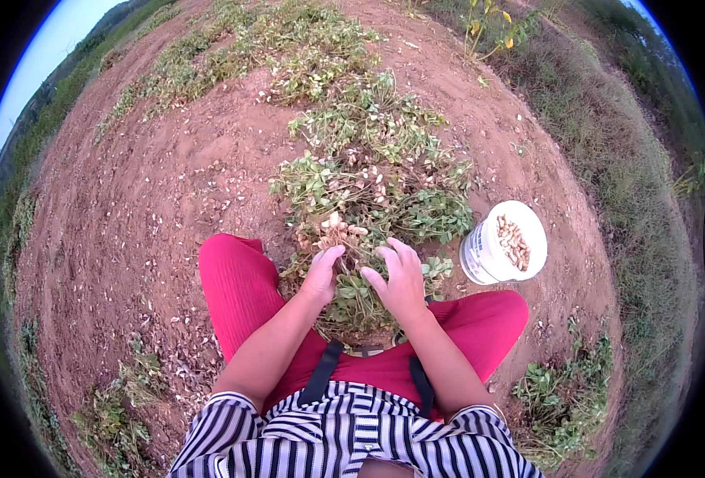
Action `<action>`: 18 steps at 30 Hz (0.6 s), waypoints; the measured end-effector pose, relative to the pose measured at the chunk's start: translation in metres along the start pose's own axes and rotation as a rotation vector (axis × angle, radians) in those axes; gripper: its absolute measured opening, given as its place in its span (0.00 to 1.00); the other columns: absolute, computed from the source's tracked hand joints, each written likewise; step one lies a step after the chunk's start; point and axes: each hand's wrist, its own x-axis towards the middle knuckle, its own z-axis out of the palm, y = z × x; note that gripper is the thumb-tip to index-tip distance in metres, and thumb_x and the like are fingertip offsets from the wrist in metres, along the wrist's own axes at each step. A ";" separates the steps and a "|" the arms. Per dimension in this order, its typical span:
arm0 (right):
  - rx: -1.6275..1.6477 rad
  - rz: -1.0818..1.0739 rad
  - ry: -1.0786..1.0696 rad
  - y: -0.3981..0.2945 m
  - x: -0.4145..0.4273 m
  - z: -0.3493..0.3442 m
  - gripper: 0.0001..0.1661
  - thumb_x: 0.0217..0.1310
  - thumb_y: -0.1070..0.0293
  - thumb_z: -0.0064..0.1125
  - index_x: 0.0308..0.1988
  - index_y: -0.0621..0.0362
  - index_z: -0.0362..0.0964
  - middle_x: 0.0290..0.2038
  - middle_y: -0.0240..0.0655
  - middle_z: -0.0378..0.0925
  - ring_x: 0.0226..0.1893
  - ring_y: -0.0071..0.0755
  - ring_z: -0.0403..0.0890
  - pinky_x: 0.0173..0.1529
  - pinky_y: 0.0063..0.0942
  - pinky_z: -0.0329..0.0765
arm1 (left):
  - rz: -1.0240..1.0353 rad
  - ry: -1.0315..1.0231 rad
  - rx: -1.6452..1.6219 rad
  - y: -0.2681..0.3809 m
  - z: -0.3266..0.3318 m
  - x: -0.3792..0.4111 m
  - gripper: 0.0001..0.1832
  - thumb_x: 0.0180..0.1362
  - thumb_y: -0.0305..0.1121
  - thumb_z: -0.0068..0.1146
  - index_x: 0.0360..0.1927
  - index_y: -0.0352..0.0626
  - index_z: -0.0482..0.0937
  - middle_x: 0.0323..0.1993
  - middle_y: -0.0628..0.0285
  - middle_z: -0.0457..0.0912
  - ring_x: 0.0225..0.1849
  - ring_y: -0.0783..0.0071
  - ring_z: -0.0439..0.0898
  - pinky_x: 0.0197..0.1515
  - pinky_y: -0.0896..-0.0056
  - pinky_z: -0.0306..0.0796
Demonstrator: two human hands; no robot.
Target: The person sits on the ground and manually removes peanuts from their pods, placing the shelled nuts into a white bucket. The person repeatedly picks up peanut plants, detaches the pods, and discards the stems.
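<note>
My left hand is closed around the stems of a pulled peanut plant, just below a cluster of pale peanut pods with thin roots. The leafy end of a plant lies below and between my hands, over my lap. My right hand is to the right of the stems, fingers spread and bent, with nothing visible in it. To the right of my right knee stands a white plastic bucket, tilted in the view, partly filled with peanuts.
Uprooted peanut plants with pods lie in a heap beyond my hands, and the row of plants continues up the field. More plants lie behind at left and right. Reddish soil surrounds me; a grassy strip runs at right.
</note>
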 end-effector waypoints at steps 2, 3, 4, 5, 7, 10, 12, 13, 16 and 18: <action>0.167 0.276 -0.261 0.016 -0.012 0.012 0.35 0.49 0.50 0.61 0.50 0.63 0.65 0.48 0.52 0.69 0.48 0.49 0.72 0.51 0.37 0.69 | -0.037 -0.007 -0.006 -0.006 0.001 0.002 0.15 0.55 0.35 0.51 0.44 0.39 0.74 0.38 0.61 0.80 0.39 0.70 0.79 0.45 0.67 0.72; 0.260 0.412 -0.394 0.019 -0.016 0.016 0.38 0.49 0.47 0.61 0.52 0.63 0.63 0.48 0.52 0.70 0.49 0.50 0.72 0.52 0.37 0.69 | -0.035 -0.010 0.013 -0.010 -0.002 0.005 0.14 0.56 0.35 0.50 0.44 0.39 0.74 0.38 0.61 0.80 0.39 0.70 0.79 0.45 0.67 0.72; 0.446 0.596 -0.678 0.021 -0.012 0.010 0.45 0.49 0.41 0.59 0.56 0.64 0.58 0.48 0.54 0.71 0.51 0.52 0.72 0.54 0.37 0.68 | -0.037 -0.023 0.031 -0.015 0.000 0.008 0.14 0.56 0.35 0.50 0.44 0.40 0.74 0.38 0.61 0.80 0.39 0.70 0.79 0.44 0.68 0.72; 0.642 0.558 -0.677 0.035 -0.030 0.036 0.42 0.51 0.44 0.59 0.55 0.64 0.60 0.46 0.52 0.74 0.48 0.48 0.74 0.53 0.35 0.68 | -0.038 -0.037 0.049 -0.020 0.002 0.011 0.14 0.56 0.35 0.50 0.44 0.40 0.74 0.38 0.61 0.80 0.39 0.71 0.79 0.44 0.68 0.73; 0.845 0.546 -0.733 0.019 -0.031 0.047 0.41 0.53 0.48 0.60 0.56 0.67 0.58 0.48 0.47 0.72 0.49 0.37 0.73 0.55 0.31 0.67 | -0.017 -0.006 -0.013 -0.032 -0.005 0.016 0.14 0.58 0.35 0.50 0.44 0.39 0.74 0.37 0.61 0.80 0.38 0.71 0.79 0.42 0.69 0.74; 0.847 0.686 -0.713 0.009 -0.031 0.053 0.35 0.54 0.53 0.60 0.53 0.67 0.63 0.46 0.45 0.74 0.45 0.35 0.74 0.52 0.31 0.69 | 0.003 0.029 0.071 -0.039 -0.015 0.022 0.17 0.61 0.38 0.46 0.48 0.38 0.72 0.41 0.60 0.79 0.41 0.70 0.78 0.47 0.65 0.72; 0.829 0.802 -0.754 0.014 -0.028 0.061 0.28 0.54 0.59 0.59 0.49 0.67 0.67 0.42 0.43 0.76 0.39 0.32 0.76 0.47 0.30 0.71 | 0.009 0.044 0.105 -0.041 -0.010 0.022 0.19 0.62 0.41 0.45 0.50 0.38 0.71 0.44 0.59 0.78 0.44 0.70 0.77 0.49 0.65 0.70; 0.818 0.801 -0.707 0.021 -0.029 0.062 0.27 0.54 0.59 0.59 0.48 0.67 0.68 0.40 0.42 0.76 0.38 0.31 0.76 0.46 0.30 0.71 | 0.004 0.037 0.081 -0.039 -0.004 0.020 0.19 0.63 0.41 0.44 0.49 0.38 0.71 0.44 0.58 0.78 0.44 0.70 0.76 0.50 0.65 0.69; 0.762 0.785 -0.500 0.036 -0.024 0.062 0.24 0.54 0.60 0.58 0.44 0.70 0.70 0.35 0.41 0.77 0.34 0.30 0.76 0.41 0.29 0.73 | -0.044 0.077 0.094 -0.025 0.021 0.005 0.25 0.64 0.50 0.40 0.50 0.36 0.70 0.45 0.55 0.76 0.43 0.68 0.75 0.49 0.64 0.68; 0.837 0.844 -0.420 0.044 -0.019 0.060 0.26 0.51 0.57 0.59 0.41 0.71 0.71 0.33 0.43 0.78 0.32 0.31 0.77 0.39 0.30 0.73 | -0.158 0.144 0.205 -0.030 0.002 0.014 0.30 0.61 0.56 0.41 0.52 0.36 0.68 0.46 0.57 0.75 0.44 0.67 0.73 0.50 0.65 0.66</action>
